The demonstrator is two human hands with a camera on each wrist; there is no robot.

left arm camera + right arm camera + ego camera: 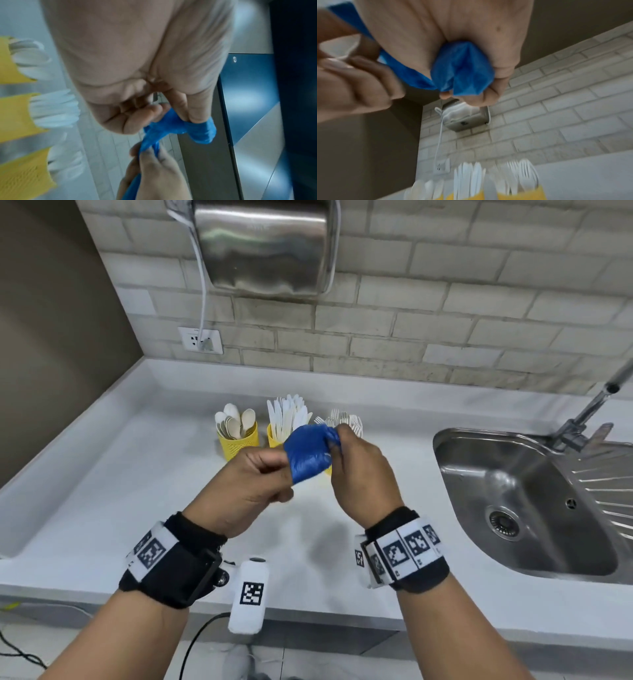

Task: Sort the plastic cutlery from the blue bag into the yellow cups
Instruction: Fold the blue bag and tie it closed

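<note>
A crumpled blue bag [308,455] is held in the air above the counter between both hands. My left hand [255,481] pinches its lower left end [202,133]. My right hand [356,463] grips its upper right part, bunched in the palm [462,75]. Behind the hands stand three yellow cups: the left cup [237,443] holds white spoons [236,419], the middle cup [274,436] holds white knives [287,414], and the right cup is mostly hidden by the bag, with white forks [342,419] showing above my right hand.
A steel sink [527,501] with a tap [589,412] lies at the right. A metal hand dryer [263,244] hangs on the tiled wall, its cable running to a socket [200,339]. The white counter [120,491] stretches left of the cups.
</note>
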